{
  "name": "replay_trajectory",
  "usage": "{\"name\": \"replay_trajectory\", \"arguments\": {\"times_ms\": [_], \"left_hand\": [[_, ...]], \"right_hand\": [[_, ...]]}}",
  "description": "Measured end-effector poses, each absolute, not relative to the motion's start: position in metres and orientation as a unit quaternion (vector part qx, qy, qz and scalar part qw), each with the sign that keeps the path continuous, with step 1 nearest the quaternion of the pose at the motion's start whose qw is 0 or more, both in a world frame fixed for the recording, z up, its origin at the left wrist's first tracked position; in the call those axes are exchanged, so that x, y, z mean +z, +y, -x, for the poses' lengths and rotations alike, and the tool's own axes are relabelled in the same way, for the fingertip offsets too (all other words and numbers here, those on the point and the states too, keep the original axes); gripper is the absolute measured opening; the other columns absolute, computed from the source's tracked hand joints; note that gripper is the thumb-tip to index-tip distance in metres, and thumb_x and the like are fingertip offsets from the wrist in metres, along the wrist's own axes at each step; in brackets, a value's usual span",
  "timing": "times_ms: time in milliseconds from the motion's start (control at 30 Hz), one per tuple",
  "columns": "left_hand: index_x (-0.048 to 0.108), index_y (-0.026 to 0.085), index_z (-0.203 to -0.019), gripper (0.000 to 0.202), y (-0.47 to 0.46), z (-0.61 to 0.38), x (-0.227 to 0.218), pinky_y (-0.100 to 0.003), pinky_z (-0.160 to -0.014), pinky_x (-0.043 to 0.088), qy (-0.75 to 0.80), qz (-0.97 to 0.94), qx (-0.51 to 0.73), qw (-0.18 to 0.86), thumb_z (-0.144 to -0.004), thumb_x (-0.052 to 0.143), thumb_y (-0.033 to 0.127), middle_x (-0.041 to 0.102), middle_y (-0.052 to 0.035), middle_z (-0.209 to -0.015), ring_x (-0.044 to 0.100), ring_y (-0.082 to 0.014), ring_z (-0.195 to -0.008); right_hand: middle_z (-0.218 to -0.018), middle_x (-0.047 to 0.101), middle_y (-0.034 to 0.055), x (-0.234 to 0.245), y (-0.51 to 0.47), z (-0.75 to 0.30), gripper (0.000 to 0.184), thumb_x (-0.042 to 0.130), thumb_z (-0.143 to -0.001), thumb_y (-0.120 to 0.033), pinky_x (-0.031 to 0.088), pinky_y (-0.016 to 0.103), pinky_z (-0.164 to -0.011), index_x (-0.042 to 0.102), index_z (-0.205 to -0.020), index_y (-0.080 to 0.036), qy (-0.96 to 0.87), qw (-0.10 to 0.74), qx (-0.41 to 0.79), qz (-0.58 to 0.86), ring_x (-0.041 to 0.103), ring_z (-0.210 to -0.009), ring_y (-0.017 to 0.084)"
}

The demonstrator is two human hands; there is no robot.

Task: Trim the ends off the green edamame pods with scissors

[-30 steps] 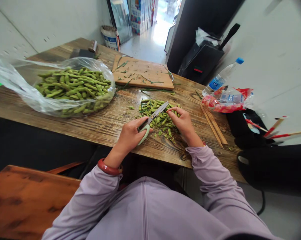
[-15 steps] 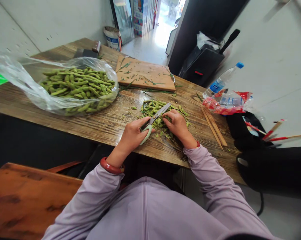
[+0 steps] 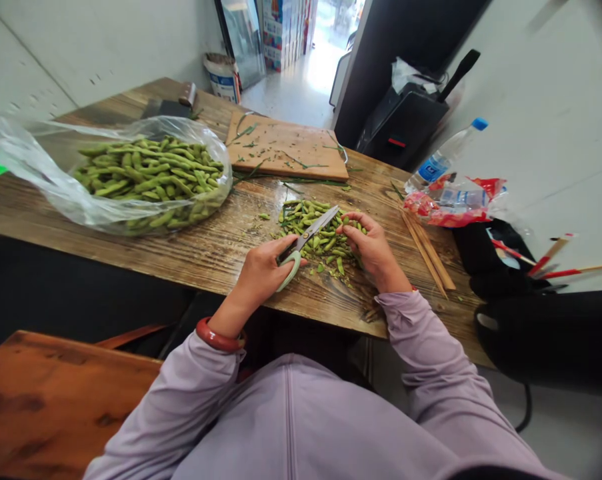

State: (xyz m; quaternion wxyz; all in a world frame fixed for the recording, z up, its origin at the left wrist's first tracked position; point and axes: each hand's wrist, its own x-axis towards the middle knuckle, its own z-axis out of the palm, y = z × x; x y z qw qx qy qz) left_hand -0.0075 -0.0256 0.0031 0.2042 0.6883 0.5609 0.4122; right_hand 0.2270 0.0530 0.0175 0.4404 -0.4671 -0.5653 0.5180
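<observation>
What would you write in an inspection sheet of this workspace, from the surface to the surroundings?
Surface: wooden table, with green scraps scattered.
Job's things: scissors; loose pod heap; clear bag holding more pods.
Clutter: cutting board with green scraps, wooden sticks, bottle, red wrapper.
Hands: left hand holds the scissors, blades over the pod heap; right hand pinches a green pod.
Cables: one dark cable, lower right.
Surroundings: bucket, stacked boxes, wooden bench.

No text can be read; the blue label (image 3: 432,169) on the plastic bottle (image 3: 449,152) is too small.
</observation>
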Motion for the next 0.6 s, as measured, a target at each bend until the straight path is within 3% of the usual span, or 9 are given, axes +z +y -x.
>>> {"name": "replay_trajectory", "arguments": {"times_ms": [100, 367, 467, 600], "left_hand": [[0.075, 0.018, -0.122, 0.045, -0.026, 0.007, 0.004, -0.029, -0.096, 0.055, 0.562, -0.685, 0.412, 0.211, -0.081, 0.075, 0.035, 0.078, -0.0097, -0.119, 0.074, -0.0229, -0.104], [0.075, 0.020, -0.120, 0.043, -0.027, 0.006, 0.006, -0.029, -0.097, 0.054, 0.567, -0.678, 0.410, 0.223, -0.080, 0.074, 0.036, 0.078, -0.0090, -0.121, 0.074, -0.0230, -0.106], [0.075, 0.020, -0.119, 0.042, -0.027, 0.006, 0.007, -0.028, -0.095, 0.054, 0.569, -0.679, 0.407, 0.221, -0.081, 0.073, 0.036, 0.078, -0.0087, -0.119, 0.074, -0.0225, -0.104], [0.075, 0.020, -0.120, 0.042, -0.027, 0.006, 0.007, -0.028, -0.095, 0.054, 0.571, -0.682, 0.402, 0.218, -0.081, 0.073, 0.037, 0.078, -0.0086, -0.118, 0.073, -0.0226, -0.104]], "right_hand": [[-0.076, 0.065, -0.0038, 0.024, 0.050, -0.226, 0.043, 0.077, -0.070, -0.045, 0.019, 0.022, -0.042, 0.062, -0.105, -0.023, -0.518, 0.456, 0.562, 0.456, 0.031, -0.045, 0.005], [-0.054, 0.042, -0.0092, 0.032, 0.050, -0.227, 0.056, 0.080, -0.062, -0.069, 0.016, 0.020, -0.040, 0.049, -0.075, -0.023, -0.491, 0.481, 0.554, 0.470, 0.030, -0.044, 0.005], [-0.052, 0.039, -0.0102, 0.032, 0.051, -0.230, 0.057, 0.080, -0.061, -0.069, 0.018, 0.020, -0.040, 0.048, -0.074, -0.024, -0.486, 0.480, 0.562, 0.466, 0.031, -0.043, 0.006], [-0.052, 0.046, -0.0084, 0.029, 0.052, -0.233, 0.037, 0.073, -0.075, -0.056, 0.029, 0.022, -0.045, 0.063, -0.084, -0.021, -0.561, 0.455, 0.501, 0.477, 0.041, -0.044, 0.009]]}}
